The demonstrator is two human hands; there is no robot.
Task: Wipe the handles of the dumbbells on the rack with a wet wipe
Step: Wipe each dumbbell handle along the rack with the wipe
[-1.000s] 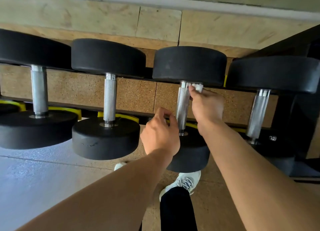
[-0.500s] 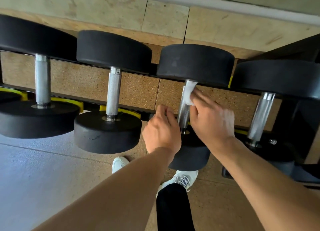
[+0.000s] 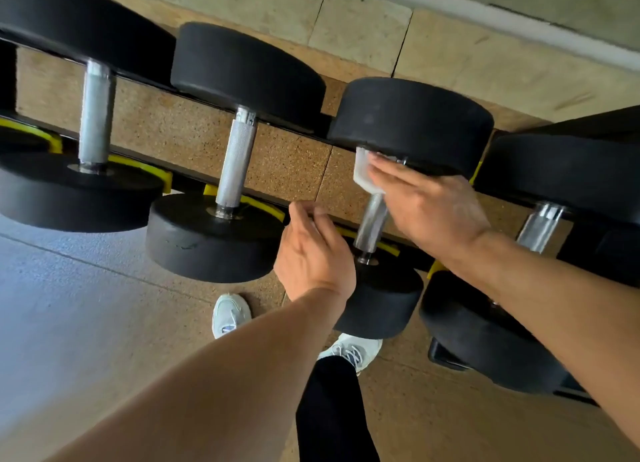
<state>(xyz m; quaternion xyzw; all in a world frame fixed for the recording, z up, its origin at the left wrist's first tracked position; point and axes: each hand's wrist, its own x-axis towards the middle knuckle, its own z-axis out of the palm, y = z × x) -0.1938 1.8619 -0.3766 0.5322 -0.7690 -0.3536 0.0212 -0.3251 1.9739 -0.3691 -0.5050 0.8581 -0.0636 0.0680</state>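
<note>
Small white wet wipe (image 3: 364,171) wrapped round the top of the third dumbbell's knurled steel handle (image 3: 372,224), just under the far black rubber head (image 3: 412,122). Right hand (image 3: 429,205) over it, fingers (image 3: 391,171) laid fairly straight, pressing wipe against metal. Left hand (image 3: 311,254) just beside the handle, loosely curled, holding nothing. Wipe likely limp, damp, prone to bunching; handle stiff, grippy, heavy, resting on the black-and-yellow rack (image 3: 388,245).
</note>
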